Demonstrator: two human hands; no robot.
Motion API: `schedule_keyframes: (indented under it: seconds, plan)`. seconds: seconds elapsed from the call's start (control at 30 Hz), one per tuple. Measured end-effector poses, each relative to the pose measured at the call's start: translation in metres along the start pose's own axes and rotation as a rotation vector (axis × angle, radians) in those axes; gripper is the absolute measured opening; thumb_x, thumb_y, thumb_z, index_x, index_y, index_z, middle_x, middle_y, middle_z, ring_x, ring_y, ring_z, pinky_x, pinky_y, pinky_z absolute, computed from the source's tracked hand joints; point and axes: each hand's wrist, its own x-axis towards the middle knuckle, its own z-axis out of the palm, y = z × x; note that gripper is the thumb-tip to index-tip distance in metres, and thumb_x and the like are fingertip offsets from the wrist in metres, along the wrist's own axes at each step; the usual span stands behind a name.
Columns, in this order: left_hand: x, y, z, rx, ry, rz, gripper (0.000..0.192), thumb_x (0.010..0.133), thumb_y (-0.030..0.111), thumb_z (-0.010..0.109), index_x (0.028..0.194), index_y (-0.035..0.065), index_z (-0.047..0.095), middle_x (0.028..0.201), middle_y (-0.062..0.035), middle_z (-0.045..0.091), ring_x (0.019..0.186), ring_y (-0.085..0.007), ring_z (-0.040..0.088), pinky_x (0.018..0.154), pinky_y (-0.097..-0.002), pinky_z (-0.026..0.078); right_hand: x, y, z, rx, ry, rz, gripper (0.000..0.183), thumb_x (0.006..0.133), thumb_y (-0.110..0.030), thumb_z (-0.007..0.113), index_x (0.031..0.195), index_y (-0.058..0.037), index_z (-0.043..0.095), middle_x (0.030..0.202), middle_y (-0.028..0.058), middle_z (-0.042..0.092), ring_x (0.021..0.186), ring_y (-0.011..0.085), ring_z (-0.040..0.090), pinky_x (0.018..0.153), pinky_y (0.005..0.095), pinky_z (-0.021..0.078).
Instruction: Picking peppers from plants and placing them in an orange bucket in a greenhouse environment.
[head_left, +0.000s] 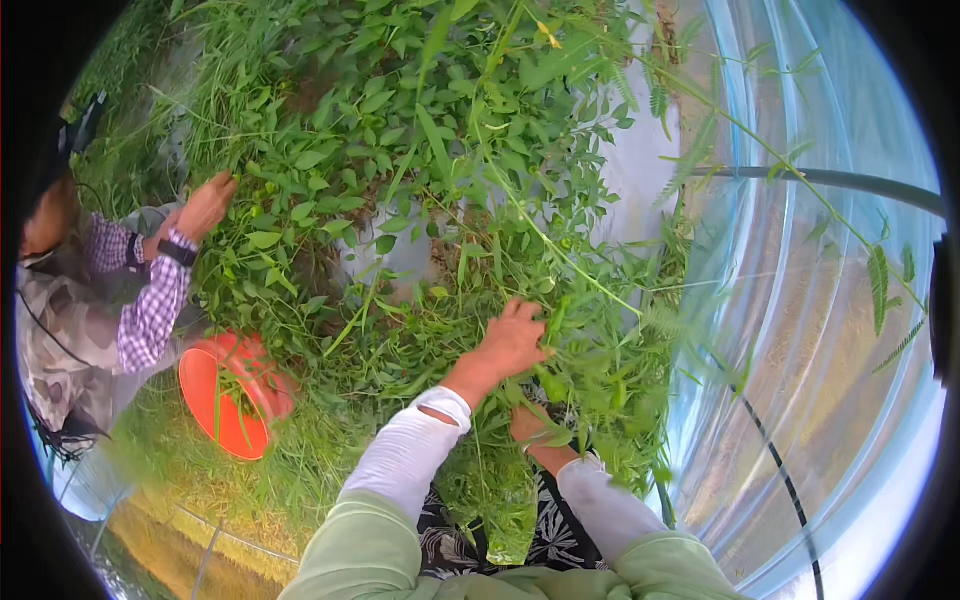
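Observation:
My left hand (512, 341), with a white sleeve cover on the forearm, reaches into green leafy plants (420, 330), its fingers bent among the stems. Nearer my body, my right hand (534, 427) is partly hidden by leaves. Whether either hand grips anything cannot be told. Slender green pods that look like peppers (556, 322) hang just right of my left hand, and another green pod (553, 386) shows above my right hand. Some cut or loose greenery (511, 525) lies low between my arms, over dark patterned trousers (559, 525).
A co-worker's hands (206, 206) touch plants at the left. An orange-red plastic bucket (259, 390) with some greenery inside lies tilted by the co-worker. Pale mulch film (637, 165) covers ground between plants. Clear plastic sheeting (810, 300) and a dark pipe (847, 182) stand at the right.

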Motion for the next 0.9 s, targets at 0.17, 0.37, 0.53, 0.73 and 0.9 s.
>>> schedule_keyframes:
  seconds: [0.17, 0.37, 0.53, 0.73, 0.9]
  plan:
    - [-0.04, -0.018, 0.067, -0.008, -0.053, -0.119, 0.036, 0.075, 0.025, 0.067, 0.104, 0.0036, 0.062, 0.125, -0.0113, 0.047, 0.13, -0.0333, 0.03, 0.091, -0.0536, 0.04, -0.033, -0.04, -0.031, 0.036, -0.284, 0.173, 0.057, 0.078, -0.024, 0.058, 0.13, -0.0063, 0.041, 0.111, 0.0195, 0.056, 0.094, 0.035, 0.058, 0.081, 0.048, 0.0461]
    - [-0.088, -0.049, 0.081, -0.102, 0.368, -0.109, 0.042, 0.068, 0.011, 0.07, 0.109, 0.0084, 0.058, 0.114, -0.0082, 0.05, 0.128, -0.0295, 0.035, 0.082, -0.0454, 0.042, -0.04, -0.092, -0.167, 0.527, -0.631, -0.304, 0.031, 0.079, -0.013, 0.06, 0.106, -0.0005, 0.057, 0.106, 0.0202, 0.06, 0.092, 0.0337, 0.061, 0.078, 0.0413, 0.0493]
    - [-0.104, -0.067, 0.065, -0.281, 0.358, -0.043, 0.041, 0.065, 0.004, 0.071, 0.105, 0.0077, 0.06, 0.109, -0.0108, 0.052, 0.125, -0.0325, 0.039, 0.088, -0.0437, 0.044, 0.041, -0.131, -0.242, 0.664, -0.176, -0.041, 0.016, 0.078, 0.001, 0.056, 0.093, -0.0013, 0.062, 0.091, 0.0129, 0.063, 0.08, 0.0283, 0.061, 0.072, 0.0342, 0.0495]
    - [-0.098, -0.073, 0.049, -0.278, 0.356, 0.055, 0.036, 0.068, 0.009, 0.071, 0.102, 0.0053, 0.06, 0.111, -0.009, 0.055, 0.126, -0.031, 0.039, 0.093, -0.0427, 0.046, 0.134, -0.132, -0.182, -0.285, -0.09, -0.487, 0.017, 0.071, -0.006, 0.061, 0.088, -0.0048, 0.063, 0.099, 0.0092, 0.063, 0.097, 0.0316, 0.056, 0.08, 0.0396, 0.0451]
    - [-0.101, -0.074, 0.042, -0.373, 0.262, -0.013, 0.031, 0.068, 0.009, 0.071, 0.097, 0.0084, 0.062, 0.115, -0.0064, 0.055, 0.126, -0.0313, 0.04, 0.09, -0.0442, 0.047, 0.134, -0.133, -0.182, -0.727, -0.593, -0.2, 0.019, 0.076, -0.022, 0.06, 0.09, -0.0114, 0.067, 0.088, 0.0084, 0.066, 0.105, 0.0308, 0.054, 0.082, 0.0471, 0.0435]
